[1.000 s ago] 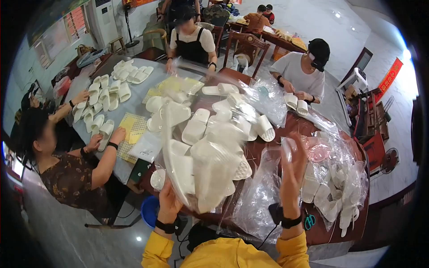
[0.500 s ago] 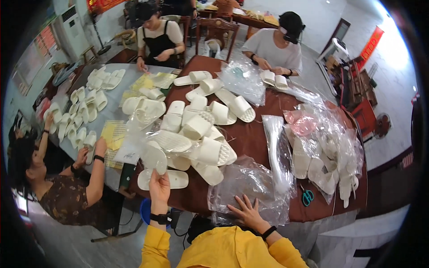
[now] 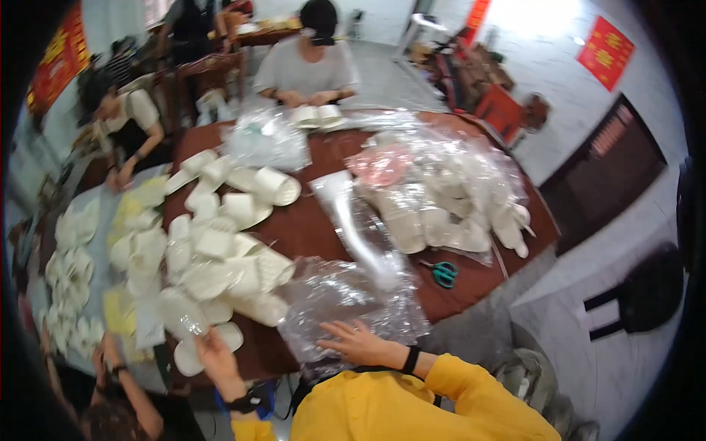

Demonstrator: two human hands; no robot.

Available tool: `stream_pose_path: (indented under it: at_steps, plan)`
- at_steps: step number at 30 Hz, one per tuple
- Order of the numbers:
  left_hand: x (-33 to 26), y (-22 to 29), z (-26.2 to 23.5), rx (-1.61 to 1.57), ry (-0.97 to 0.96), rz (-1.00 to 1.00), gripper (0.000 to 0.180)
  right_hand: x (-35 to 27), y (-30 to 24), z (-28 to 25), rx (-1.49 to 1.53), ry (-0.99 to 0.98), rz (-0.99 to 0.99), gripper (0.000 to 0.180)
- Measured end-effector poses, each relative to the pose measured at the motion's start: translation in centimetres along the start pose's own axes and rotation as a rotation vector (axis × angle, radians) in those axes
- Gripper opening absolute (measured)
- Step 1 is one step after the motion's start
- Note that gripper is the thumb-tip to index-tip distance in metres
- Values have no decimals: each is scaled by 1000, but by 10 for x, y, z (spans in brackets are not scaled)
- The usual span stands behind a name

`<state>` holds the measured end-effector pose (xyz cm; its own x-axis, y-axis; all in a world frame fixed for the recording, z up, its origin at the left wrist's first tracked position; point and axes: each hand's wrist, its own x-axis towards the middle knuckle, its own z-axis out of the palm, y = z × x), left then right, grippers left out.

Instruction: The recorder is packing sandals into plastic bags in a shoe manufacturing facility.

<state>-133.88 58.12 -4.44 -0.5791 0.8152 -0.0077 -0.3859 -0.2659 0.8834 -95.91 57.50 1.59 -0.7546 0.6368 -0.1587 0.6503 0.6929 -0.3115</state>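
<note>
My left hand (image 3: 219,361) has its fingers closed on the near end of a white slipper (image 3: 182,314), which it holds at the near left of the slipper heap. Below that slipper, another white slipper (image 3: 189,358) lies at the table edge, partly covered. My right hand (image 3: 358,342) rests flat with fingers spread on a stack of clear plastic bags (image 3: 312,294). Beyond the held slipper are several loose white slippers (image 3: 213,245) piled on the brown tabletop.
Teal-handled scissors (image 3: 444,275) lie right of the bags. Bagged slippers (image 3: 441,213) and a pink plastic bundle (image 3: 380,165) are heaped at the right. A co-worker (image 3: 309,73) handles slippers at the far edge. More slippers (image 3: 70,268) cover the grey table at the left.
My view has swung to the right, so everything appears shifted left. My left hand still grips the slipper, and my right hand stays on the plastic bags.
</note>
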Motion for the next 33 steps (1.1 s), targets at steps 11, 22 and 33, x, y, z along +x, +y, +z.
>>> stream_pose_path:
  at_steps: [11,22,33]
  plan:
    - [51,98,26,-763,-64,-689,47,64,-14,26,57,-158,-200,71]
    - [108,214,67,-485,-613,-201,49,27,4,36,58,-179,-186,66]
    - [103,298,130,-351,-730,151,53,36,-21,28,61,-104,-160,67]
